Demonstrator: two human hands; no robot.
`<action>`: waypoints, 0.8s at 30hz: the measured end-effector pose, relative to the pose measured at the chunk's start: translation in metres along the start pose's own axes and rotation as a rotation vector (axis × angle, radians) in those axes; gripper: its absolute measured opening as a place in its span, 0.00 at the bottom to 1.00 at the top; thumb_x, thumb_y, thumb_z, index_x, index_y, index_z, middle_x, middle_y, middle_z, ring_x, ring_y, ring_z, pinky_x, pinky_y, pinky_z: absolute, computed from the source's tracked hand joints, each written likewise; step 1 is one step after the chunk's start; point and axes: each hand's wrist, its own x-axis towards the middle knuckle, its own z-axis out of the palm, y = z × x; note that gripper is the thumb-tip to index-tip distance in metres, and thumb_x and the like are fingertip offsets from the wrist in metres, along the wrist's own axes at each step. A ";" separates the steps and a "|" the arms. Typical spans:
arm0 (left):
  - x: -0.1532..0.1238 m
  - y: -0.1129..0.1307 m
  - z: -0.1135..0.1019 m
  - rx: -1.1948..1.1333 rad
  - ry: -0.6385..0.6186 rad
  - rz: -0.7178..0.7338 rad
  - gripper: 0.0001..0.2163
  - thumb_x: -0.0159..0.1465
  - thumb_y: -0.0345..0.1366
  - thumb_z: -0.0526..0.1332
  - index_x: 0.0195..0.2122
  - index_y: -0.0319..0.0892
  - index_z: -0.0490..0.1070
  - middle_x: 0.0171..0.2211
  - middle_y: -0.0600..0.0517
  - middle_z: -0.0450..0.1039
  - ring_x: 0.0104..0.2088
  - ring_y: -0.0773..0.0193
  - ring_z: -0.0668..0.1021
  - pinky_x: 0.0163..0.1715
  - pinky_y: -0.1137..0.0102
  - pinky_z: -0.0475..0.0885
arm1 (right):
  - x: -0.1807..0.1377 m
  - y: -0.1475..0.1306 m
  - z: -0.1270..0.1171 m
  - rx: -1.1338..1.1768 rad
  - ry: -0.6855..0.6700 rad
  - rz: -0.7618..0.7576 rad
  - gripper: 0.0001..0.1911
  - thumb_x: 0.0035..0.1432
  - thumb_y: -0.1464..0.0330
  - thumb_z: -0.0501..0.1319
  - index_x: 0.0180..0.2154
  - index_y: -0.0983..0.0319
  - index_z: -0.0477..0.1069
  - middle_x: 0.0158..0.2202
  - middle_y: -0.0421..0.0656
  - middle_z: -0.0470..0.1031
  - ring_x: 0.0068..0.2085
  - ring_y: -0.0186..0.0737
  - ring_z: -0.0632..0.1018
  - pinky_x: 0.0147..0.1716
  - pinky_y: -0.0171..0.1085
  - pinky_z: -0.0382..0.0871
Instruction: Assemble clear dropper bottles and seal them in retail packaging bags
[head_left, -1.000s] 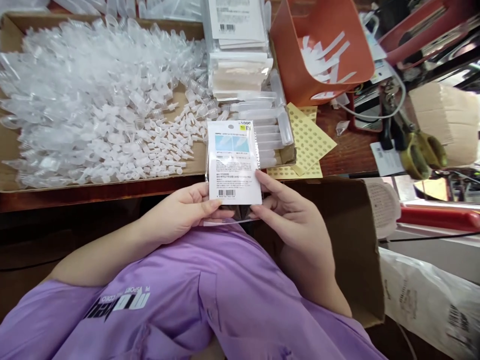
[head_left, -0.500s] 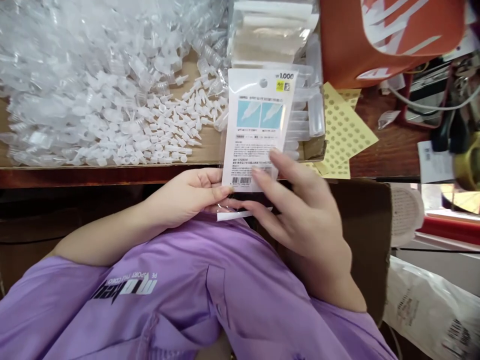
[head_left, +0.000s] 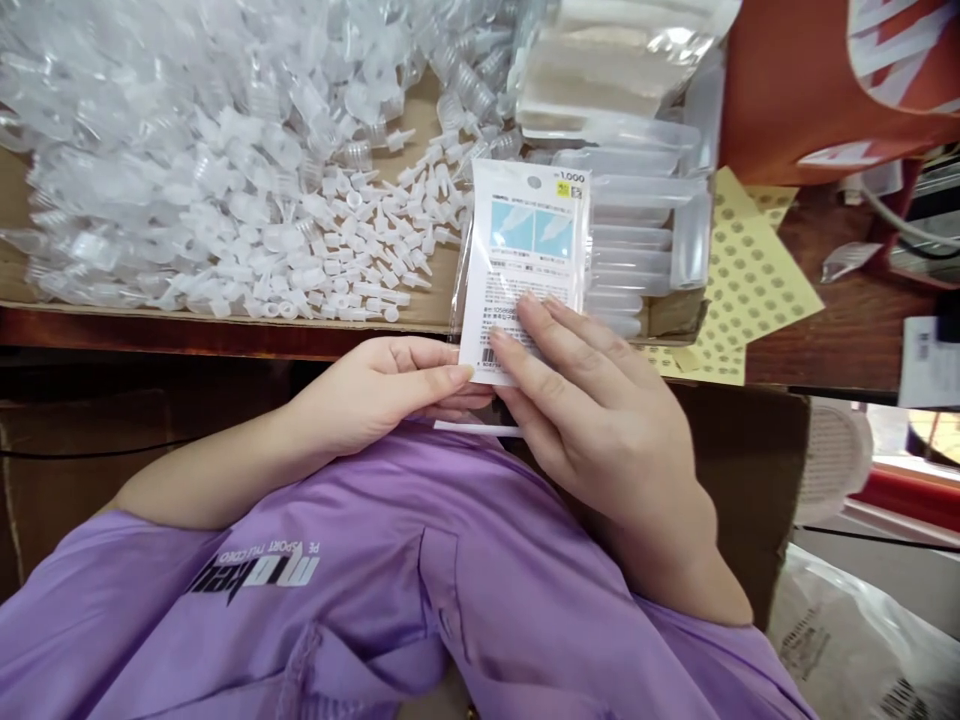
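A clear plastic packet holds a white printed card (head_left: 517,270) with blue pictures, small print and a "1,000" price at its top. My left hand (head_left: 390,385) pinches the packet's lower left corner, thumb in front and fingers behind. Across the lower right of the card lies my right hand (head_left: 600,420), its fingers stretched out flat and touching the surface. It covers part of the print and barcode. Below the card shows the packet's white bottom edge (head_left: 476,429). What lies behind the card is hidden.
A shallow cardboard box (head_left: 420,120) holds many clear bottles, small white nozzle tips (head_left: 322,250) and clear tubes (head_left: 630,240). Clear bags (head_left: 615,70) lie at its back. To the right are yellow sticker sheets (head_left: 757,270) and an orange box (head_left: 780,90).
My right hand's fingers have settled flatter onto the card, and the card stands slightly straighter. The view has shifted, so the table items appear farther right.
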 end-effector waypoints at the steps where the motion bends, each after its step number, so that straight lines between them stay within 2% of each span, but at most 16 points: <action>1: 0.001 -0.001 0.000 0.000 0.017 0.014 0.09 0.62 0.37 0.69 0.41 0.40 0.82 0.38 0.46 0.84 0.44 0.55 0.84 0.56 0.58 0.72 | 0.000 -0.002 0.002 -0.015 0.016 0.008 0.21 0.62 0.72 0.62 0.57 0.62 0.68 0.58 0.53 0.73 0.60 0.50 0.74 0.58 0.48 0.72; 5: 0.002 -0.002 0.003 0.005 0.001 0.028 0.08 0.63 0.37 0.68 0.41 0.40 0.82 0.36 0.48 0.84 0.40 0.58 0.84 0.54 0.60 0.74 | -0.004 -0.007 0.006 -0.047 0.062 0.017 0.22 0.60 0.74 0.63 0.56 0.62 0.69 0.55 0.53 0.76 0.59 0.49 0.75 0.57 0.46 0.73; 10: 0.002 -0.004 0.002 -0.012 -0.104 -0.022 0.07 0.61 0.36 0.69 0.39 0.40 0.83 0.34 0.49 0.84 0.35 0.61 0.85 0.48 0.64 0.78 | -0.014 -0.008 -0.005 -0.040 0.064 -0.016 0.19 0.59 0.71 0.65 0.52 0.59 0.71 0.52 0.48 0.78 0.56 0.46 0.77 0.54 0.44 0.76; 14: 0.004 -0.008 0.002 0.031 -0.087 -0.023 0.09 0.61 0.36 0.69 0.42 0.41 0.82 0.39 0.48 0.84 0.35 0.61 0.85 0.46 0.66 0.79 | -0.017 -0.015 -0.016 -0.011 0.065 -0.001 0.12 0.58 0.72 0.66 0.45 0.57 0.73 0.43 0.42 0.81 0.45 0.40 0.81 0.46 0.40 0.77; 16: 0.006 -0.009 0.004 0.052 -0.093 0.011 0.09 0.62 0.36 0.68 0.42 0.41 0.82 0.40 0.48 0.84 0.36 0.62 0.85 0.45 0.68 0.78 | -0.016 -0.021 -0.018 0.033 0.037 0.015 0.07 0.58 0.71 0.66 0.40 0.57 0.74 0.35 0.39 0.81 0.38 0.36 0.80 0.40 0.37 0.76; 18: 0.007 -0.008 0.006 0.080 -0.118 0.071 0.08 0.64 0.36 0.66 0.42 0.41 0.82 0.40 0.49 0.84 0.37 0.62 0.84 0.45 0.70 0.78 | -0.013 -0.027 -0.017 0.062 -0.022 0.011 0.03 0.61 0.69 0.64 0.38 0.57 0.75 0.32 0.37 0.79 0.35 0.34 0.79 0.35 0.36 0.73; 21: 0.009 -0.007 0.008 0.192 -0.139 0.189 0.08 0.65 0.36 0.65 0.42 0.42 0.82 0.40 0.51 0.84 0.41 0.62 0.84 0.47 0.71 0.76 | -0.009 -0.032 -0.012 0.048 -0.094 0.005 0.07 0.65 0.68 0.59 0.40 0.57 0.77 0.35 0.38 0.79 0.37 0.34 0.78 0.37 0.35 0.70; 24: 0.009 -0.006 0.008 0.335 -0.136 0.250 0.10 0.66 0.37 0.63 0.45 0.41 0.81 0.42 0.52 0.83 0.43 0.62 0.83 0.48 0.71 0.75 | -0.007 -0.034 -0.010 0.050 -0.110 0.047 0.07 0.63 0.71 0.60 0.39 0.60 0.77 0.34 0.41 0.78 0.37 0.36 0.76 0.39 0.36 0.69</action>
